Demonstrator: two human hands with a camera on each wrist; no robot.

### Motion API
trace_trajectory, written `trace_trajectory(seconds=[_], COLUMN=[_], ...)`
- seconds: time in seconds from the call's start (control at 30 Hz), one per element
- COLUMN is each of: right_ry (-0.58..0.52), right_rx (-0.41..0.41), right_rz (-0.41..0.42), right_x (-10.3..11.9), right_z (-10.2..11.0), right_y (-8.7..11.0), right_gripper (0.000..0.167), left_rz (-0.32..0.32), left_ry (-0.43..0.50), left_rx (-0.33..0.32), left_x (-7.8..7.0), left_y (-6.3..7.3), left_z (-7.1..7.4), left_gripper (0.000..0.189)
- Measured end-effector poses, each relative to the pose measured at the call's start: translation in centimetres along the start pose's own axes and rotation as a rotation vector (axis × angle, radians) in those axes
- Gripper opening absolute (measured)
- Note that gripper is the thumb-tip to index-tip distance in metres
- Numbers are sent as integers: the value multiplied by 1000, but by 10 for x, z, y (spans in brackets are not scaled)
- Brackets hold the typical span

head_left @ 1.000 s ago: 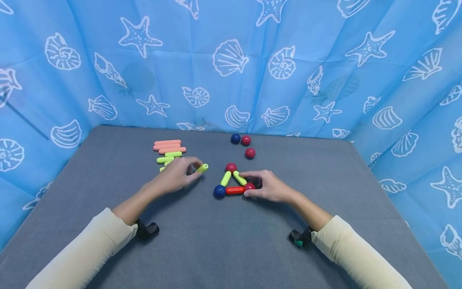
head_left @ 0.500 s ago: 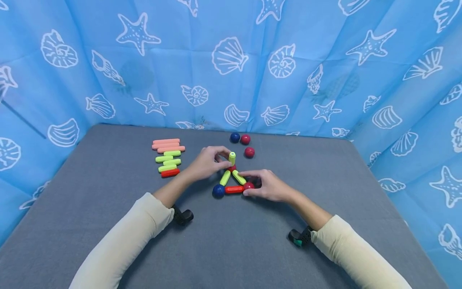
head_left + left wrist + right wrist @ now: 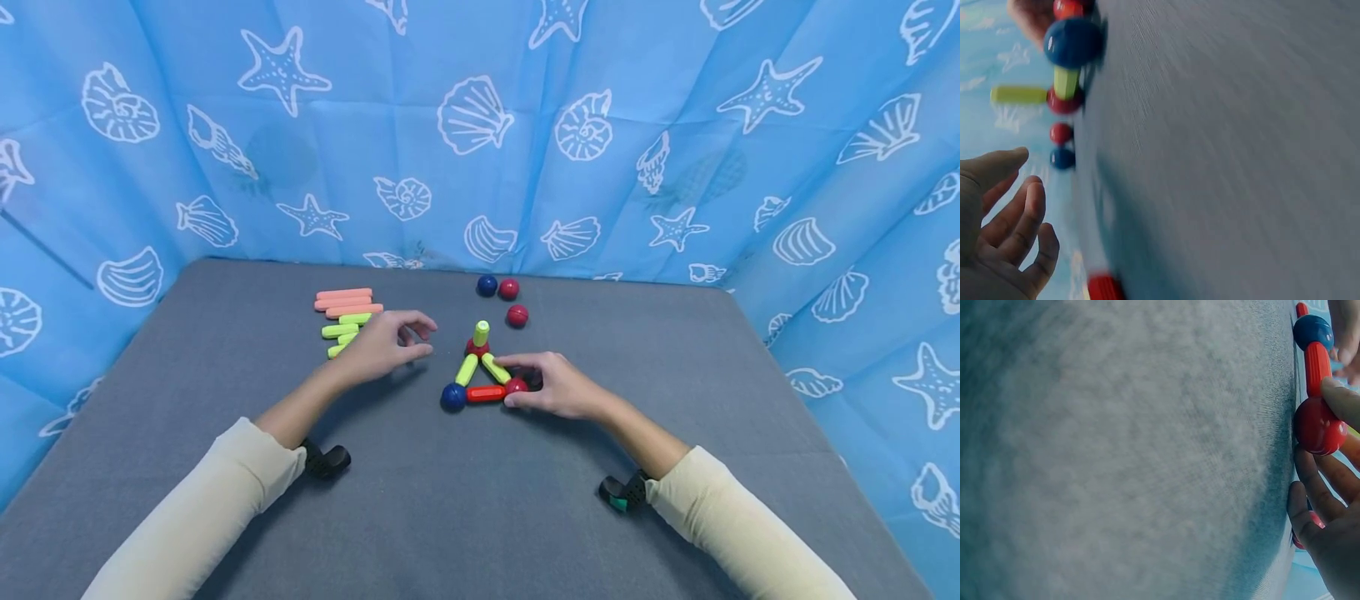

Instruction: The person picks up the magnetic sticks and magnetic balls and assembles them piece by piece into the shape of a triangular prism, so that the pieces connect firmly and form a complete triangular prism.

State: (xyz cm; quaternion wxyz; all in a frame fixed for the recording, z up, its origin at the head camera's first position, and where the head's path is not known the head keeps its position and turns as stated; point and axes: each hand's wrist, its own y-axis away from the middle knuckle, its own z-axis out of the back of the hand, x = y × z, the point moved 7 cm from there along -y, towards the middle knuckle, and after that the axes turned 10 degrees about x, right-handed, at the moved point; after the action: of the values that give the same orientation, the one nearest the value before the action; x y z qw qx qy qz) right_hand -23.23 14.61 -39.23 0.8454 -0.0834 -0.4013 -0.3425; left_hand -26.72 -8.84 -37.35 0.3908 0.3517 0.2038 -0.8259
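Either side of the triangle (image 3: pixel 486 393), hands (image 3: pixel 561 386) point bent fingers inward.

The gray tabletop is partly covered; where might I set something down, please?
Bare gray tabletop lies between the sleeves, this side of the joined red stick, and right of the right hand. It is crowded around that stick and green sticks partly hidden by the left hand.

Bright blue curtain (image 3: pixel 536 208) hangs in loose folds just behind the table (image 3: pixel 480 517) and along both its sides, scattered with white starfish (image 3: pixel 285 71) and seashells (image 3: pixel 475 115). Grey fabric covers the tabletop, and the light in here falls soft and diffuse.
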Motion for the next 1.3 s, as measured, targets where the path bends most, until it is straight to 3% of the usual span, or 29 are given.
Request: trace_trajectory(seconds=[0.3,0.5,0.77,1.07,1.2,1.3], right_ry=[12,4,1,2,1,-1], right_rx=[-5,-2,-1,7,4,6], right_rz=[6,-2,4,-8,-11,-19], right_x=[0,0,2,2,1,2], right_z=[1,1,1,0,-1,-1], right_y=[2,2,2,0,0,1], right_gripper=[57,58,58,58,58,58], left_rz=[76,134,185,151,122,101], left_ry=[-96,-152,-286,-495,-473,-401], left_rx=[-98,-56,10,78,84,95], left_x=[31,43,51,35,28,21], left_y=[55,73,73,65,60,53], left_z=[43,48,41,29,22,14], left_gripper=[29,31,32,33,30,29])
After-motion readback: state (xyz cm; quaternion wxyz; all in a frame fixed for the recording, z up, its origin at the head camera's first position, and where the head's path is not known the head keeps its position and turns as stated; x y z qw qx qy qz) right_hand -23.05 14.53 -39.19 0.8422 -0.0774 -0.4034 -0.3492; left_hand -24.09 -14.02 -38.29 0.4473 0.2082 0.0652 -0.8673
